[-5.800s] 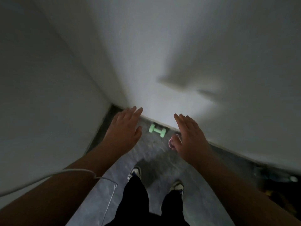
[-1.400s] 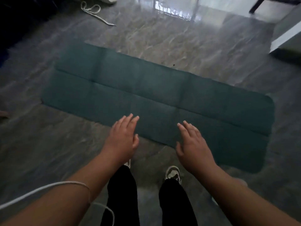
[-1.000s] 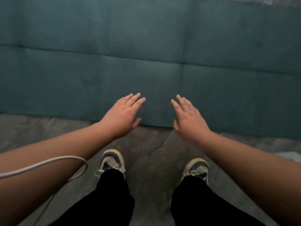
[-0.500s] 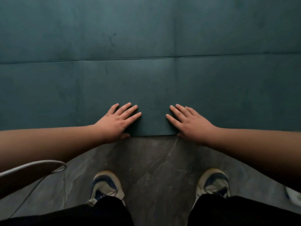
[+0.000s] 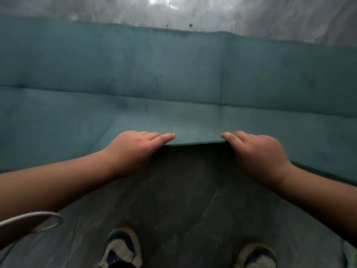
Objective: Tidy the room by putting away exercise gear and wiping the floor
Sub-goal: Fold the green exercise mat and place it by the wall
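So at this moment you had both hands on the near long edge of the teal exercise mat, which was spread out across the grey marbled floor right in front of you. Your left hand gripped the edge with the fingers curled over the top of it, and your right hand did the same a little way over, its fingers laid on top and the thumb hidden underneath, so I couldn't tell exactly how it pinched. Between your two hands the edge of the mat was lifted up off the floor, with dark floor showing below it, while the rest of the mat farther out lay flat. You could see fold creases crossing the mat, one running lengthwise and one across near your right hand. Your sneakers were down at the bottom of the view, the left one and the right one, both planted on bare floor near the mat. A white cable looped by your left forearm. Past the far edge of the mat the floor was shiny with a bright reflection and a couple of small dark specks.
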{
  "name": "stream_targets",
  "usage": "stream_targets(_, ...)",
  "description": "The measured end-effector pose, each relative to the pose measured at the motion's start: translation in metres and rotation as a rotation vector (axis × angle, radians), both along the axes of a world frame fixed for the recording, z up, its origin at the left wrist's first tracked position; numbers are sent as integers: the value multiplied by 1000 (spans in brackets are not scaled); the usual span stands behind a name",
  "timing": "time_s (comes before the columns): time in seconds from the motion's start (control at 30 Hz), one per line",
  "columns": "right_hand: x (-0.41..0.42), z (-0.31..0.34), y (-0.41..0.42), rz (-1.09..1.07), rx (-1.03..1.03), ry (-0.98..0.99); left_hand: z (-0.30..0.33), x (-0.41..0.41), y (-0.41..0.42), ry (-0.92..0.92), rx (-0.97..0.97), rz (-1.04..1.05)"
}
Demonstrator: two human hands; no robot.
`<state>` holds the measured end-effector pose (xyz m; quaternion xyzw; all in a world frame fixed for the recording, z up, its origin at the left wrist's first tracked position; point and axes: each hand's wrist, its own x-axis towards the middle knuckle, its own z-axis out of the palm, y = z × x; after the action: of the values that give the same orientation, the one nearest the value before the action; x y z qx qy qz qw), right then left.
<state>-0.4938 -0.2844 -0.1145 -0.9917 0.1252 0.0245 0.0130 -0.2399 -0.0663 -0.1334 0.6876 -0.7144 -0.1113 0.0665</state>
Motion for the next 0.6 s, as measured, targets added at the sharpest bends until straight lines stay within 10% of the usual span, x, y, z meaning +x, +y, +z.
stream_targets(0.43,81,58,-101,-120,-241,-486,65,80,-127,-278,-407,510)
stream_targets(0.6,96,18,-104,-139,-298,-220,47,91,-159,-338,-334,592)
